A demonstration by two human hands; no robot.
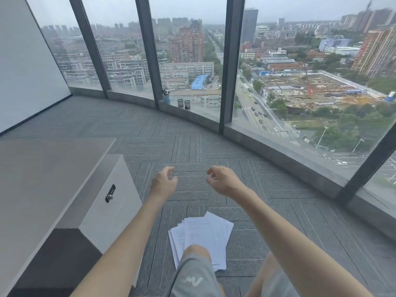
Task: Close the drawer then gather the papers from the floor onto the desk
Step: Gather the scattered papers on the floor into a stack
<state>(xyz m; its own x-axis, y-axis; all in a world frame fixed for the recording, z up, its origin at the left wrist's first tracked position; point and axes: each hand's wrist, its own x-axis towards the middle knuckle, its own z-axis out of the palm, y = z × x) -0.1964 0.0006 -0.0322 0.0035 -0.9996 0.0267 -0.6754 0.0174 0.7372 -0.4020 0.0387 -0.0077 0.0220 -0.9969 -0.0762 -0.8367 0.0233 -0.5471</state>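
Reaching forward over the carpet, the left hand (pixel 164 182) and the right hand (pixel 222 181) hang in the air side by side, each with its fingers loosely curled and apart, holding nothing. The papers (pixel 203 234) lie in a fanned pile on the floor (pixel 192 142), near the person, below the arms and partly hidden by a knee in grey shorts (pixel 194 275). At the left stands the drawer unit (pixel 111 202) with a small combination lock (pixel 110 193); its white front looks flush, so I judge that the drawer is already closed and the gathering step is now in hand. The next move asks the hands to come down and back toward the pile, to square the loose sheets together and lift them without dropping any. The surface (pixel 42 168), grey and bare where it shows, waits at the left above the drawer unit. On the far side, tall curved windows (pixel 186 50) look over a city, and two dark mesh cups (pixel 183 103) stand on the sill.
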